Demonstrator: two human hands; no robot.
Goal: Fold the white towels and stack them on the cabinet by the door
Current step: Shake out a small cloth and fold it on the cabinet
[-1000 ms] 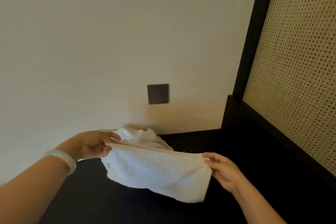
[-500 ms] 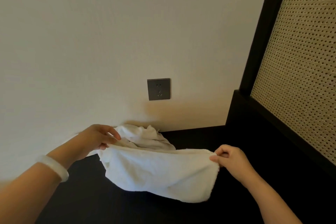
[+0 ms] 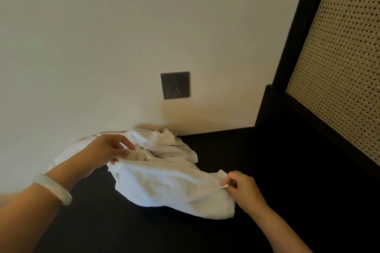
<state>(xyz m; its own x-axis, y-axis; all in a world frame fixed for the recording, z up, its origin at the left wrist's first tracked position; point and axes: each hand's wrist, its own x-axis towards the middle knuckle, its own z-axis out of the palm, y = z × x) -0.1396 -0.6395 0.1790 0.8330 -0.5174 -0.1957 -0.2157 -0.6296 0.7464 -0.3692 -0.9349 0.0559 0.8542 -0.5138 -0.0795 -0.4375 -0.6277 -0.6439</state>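
Observation:
A white towel (image 3: 170,189) hangs doubled between my hands, its lower part sagging onto the black cabinet top (image 3: 277,170). My left hand (image 3: 107,150) pinches its upper left corner between thumb and fingers. My right hand (image 3: 240,188) pinches the upper right corner by the hem. Behind it, against the wall, lies a crumpled heap of white towels (image 3: 164,141); part of it is hidden by my left hand.
A dark wall socket (image 3: 175,85) sits on the cream wall above the heap. At the right, a black-framed panel of woven cane (image 3: 337,68) rises from the cabinet's edge. A pale bangle (image 3: 52,188) circles my left wrist.
Both hands have lowered the towel towards the cabinet top, and its top edge has gone from taut to slack. The view has tilted slightly.

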